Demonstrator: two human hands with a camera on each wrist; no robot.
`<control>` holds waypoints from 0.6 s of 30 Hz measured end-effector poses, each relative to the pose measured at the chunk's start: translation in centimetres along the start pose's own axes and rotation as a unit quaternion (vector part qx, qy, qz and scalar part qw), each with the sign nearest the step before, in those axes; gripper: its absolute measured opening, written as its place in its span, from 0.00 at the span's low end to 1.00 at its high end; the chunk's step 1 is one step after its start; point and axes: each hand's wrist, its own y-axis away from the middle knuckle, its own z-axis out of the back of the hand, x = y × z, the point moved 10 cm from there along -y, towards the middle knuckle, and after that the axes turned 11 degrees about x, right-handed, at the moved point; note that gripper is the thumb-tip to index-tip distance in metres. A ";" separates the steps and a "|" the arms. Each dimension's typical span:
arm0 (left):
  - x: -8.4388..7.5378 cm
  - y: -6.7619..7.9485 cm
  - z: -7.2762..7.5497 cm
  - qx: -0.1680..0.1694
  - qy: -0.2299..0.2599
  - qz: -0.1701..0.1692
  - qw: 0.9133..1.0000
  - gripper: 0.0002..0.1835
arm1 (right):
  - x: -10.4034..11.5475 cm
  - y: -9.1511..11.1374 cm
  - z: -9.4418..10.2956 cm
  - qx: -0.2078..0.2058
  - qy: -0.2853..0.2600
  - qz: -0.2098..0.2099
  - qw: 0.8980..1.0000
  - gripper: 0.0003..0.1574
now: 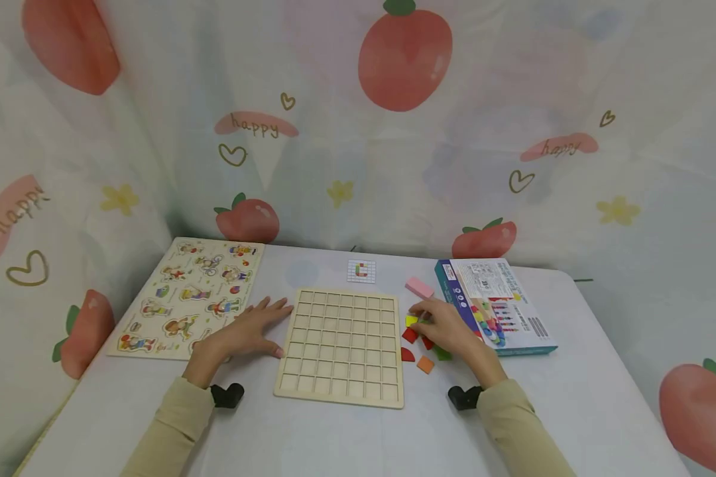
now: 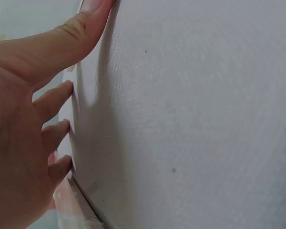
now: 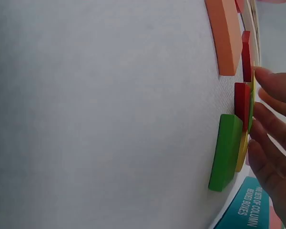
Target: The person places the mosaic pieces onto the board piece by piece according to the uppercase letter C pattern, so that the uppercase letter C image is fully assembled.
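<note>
A square wooden grid board (image 1: 339,346) lies in the middle of the white table. My left hand (image 1: 246,333) rests at its left edge, fingers spread and thumb tip against the rim; the left wrist view shows the thumb (image 2: 62,45) extended. To the right of the board, my right hand (image 1: 447,326) reaches down into a small pile of coloured blocks. Its thumb and index finger pinch a yellow block (image 1: 412,320). Around them lie red blocks (image 1: 410,335), a green block (image 3: 225,152) and an orange block (image 3: 224,36). My palm partly hides the pile in the head view.
A small pattern card (image 1: 361,271) lies behind the board. A pink block (image 1: 419,287) sits beyond the pile, next to a blue-and-white box (image 1: 501,305). At left is a wooden picture puzzle (image 1: 185,298), partly under my left wrist. Printed curtains hang behind the table.
</note>
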 end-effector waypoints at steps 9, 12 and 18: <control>-0.2 -0.1 -0.1 0.000 0.007 0.000 1.000 0.54 | -0.4 -1.0 -0.4 0.012 -0.007 -0.027 1.000 0.15; -0.2 -0.2 -0.2 -0.001 0.013 0.002 1.000 0.55 | -0.5 -1.1 -0.4 0.016 -0.009 -0.030 0.999 0.13; -0.1 -0.1 -0.2 -0.003 0.020 -0.002 1.000 0.55 | -0.4 -1.4 -0.6 0.015 -0.010 -0.033 0.999 0.14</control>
